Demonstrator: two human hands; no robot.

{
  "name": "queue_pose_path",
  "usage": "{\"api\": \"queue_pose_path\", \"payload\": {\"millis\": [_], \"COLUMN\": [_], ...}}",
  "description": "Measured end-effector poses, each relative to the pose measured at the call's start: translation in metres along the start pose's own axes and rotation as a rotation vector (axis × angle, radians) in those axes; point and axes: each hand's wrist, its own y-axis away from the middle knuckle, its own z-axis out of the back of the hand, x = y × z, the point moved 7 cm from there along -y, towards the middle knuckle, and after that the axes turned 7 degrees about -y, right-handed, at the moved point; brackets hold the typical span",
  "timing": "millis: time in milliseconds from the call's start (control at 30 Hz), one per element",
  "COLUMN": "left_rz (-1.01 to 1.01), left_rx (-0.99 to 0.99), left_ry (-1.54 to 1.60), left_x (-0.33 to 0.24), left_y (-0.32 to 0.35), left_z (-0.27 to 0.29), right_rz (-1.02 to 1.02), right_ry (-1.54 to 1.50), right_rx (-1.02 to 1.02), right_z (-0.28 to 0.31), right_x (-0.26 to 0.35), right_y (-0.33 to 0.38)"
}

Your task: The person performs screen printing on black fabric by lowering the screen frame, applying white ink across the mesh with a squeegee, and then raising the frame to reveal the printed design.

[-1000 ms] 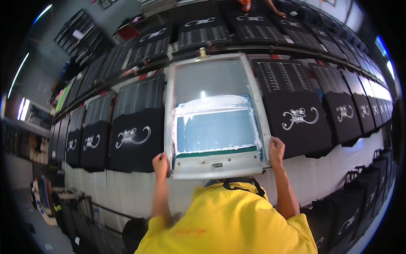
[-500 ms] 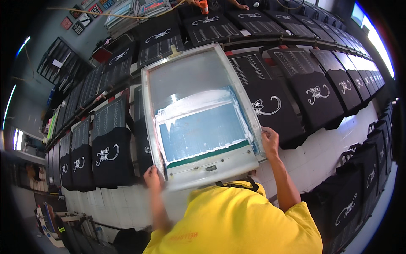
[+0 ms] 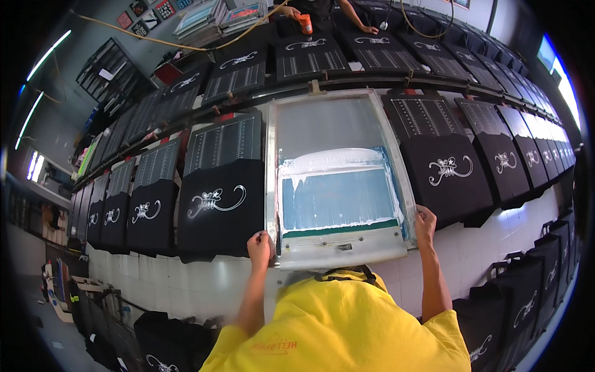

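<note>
A screen-printing frame [image 3: 271, 180] with a pale metal rim lies before me, its far end at a rail. My left hand [image 3: 260, 249] is closed at the rim's near left corner, and my right hand [image 3: 425, 224] grips the right side lower down. White ink [image 3: 338, 160] is spread across the blue part of the mesh [image 3: 338, 197], with a ragged line of it at the near edge. Along the near end lies a pale bolted bar [image 3: 341, 249] with a green strip, which looks like a squeegee. The frame hides most of what is beneath it.
Black shirts with white scroll prints lie on boards at either side, one shirt [image 3: 214, 208] left and another [image 3: 449, 173] right. Across the rail, another person's hand [image 3: 290, 11] holds an orange heat gun [image 3: 305, 23] over a shirt. More printed shirts [image 3: 527, 304] hang behind me, right.
The frame, in both my hands, now appears farther right in view and straighter, no longer tilted. A printed shirt to its left has come into full view. The orange heat gun shows more fully.
</note>
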Motion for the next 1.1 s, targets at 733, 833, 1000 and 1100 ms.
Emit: {"api": "queue_pose_path", "payload": {"millis": [733,833,1000,1100], "left_rz": [-0.060,-0.055,-0.023,-0.019], "left_rx": [-0.119,-0.095,-0.081,-0.023], "left_ry": [-0.122,-0.068,-0.057,-0.211], "left_x": [-0.002,-0.009,0.006,-0.013], "left_y": [-0.024,-0.020,-0.024,-0.025], "left_z": [-0.029,-0.031,-0.029,-0.026], "right_rz": [0.025,0.009,-0.017,-0.035], "right_ry": [0.023,-0.023,0.004,0.003], "right_rx": [0.036,0.036,0.050,0.035], "right_z": [-0.015,-0.015,-0.019,-0.018], "right_x": [-0.038,-0.040,-0.032,-0.030], "right_y": [-0.054,-0.052,-0.052,-0.049]}}
